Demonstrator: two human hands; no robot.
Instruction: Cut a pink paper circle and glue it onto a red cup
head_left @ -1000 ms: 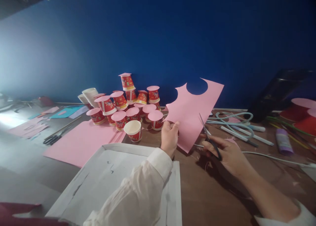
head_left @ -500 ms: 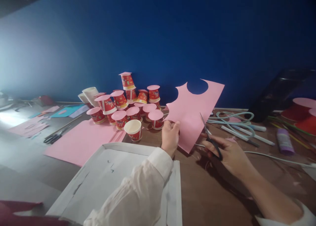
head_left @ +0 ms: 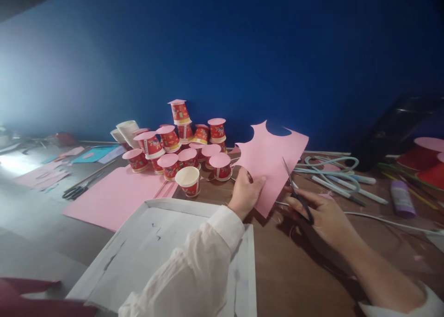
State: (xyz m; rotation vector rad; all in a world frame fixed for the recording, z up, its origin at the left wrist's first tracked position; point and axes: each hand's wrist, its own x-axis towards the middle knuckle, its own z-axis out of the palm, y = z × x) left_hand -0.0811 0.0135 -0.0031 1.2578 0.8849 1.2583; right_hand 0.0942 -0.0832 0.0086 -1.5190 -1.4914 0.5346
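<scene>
My left hand (head_left: 247, 194) pinches a sheet of pink paper (head_left: 268, 155) near its lower left edge, thumb on the near face. Round bites are cut out of the sheet's top and left edges. My right hand (head_left: 321, 213) grips black-handled scissors (head_left: 301, 201), whose blades point up and left at the paper's right part. One blade shows in front of the sheet. Left of my left hand stands an upright paper cup (head_left: 188, 182), red outside and pale inside. Behind it, several upturned red cups (head_left: 151, 145) carry pink paper discs, some stacked.
A white shallow box lid (head_left: 132, 252) lies under my left forearm. Pink sheets (head_left: 111, 197) and another pair of scissors (head_left: 78, 191) are to the left. Coiled pale cable (head_left: 326, 164), white markers (head_left: 360, 192) and a purple glue stick (head_left: 402, 199) lie right. A blue wall (head_left: 222, 53) rises behind.
The pink sheet has tilted and its top has dropped lower. My left hand has shifted slightly right and up along it. The right hand with the scissors has barely moved.
</scene>
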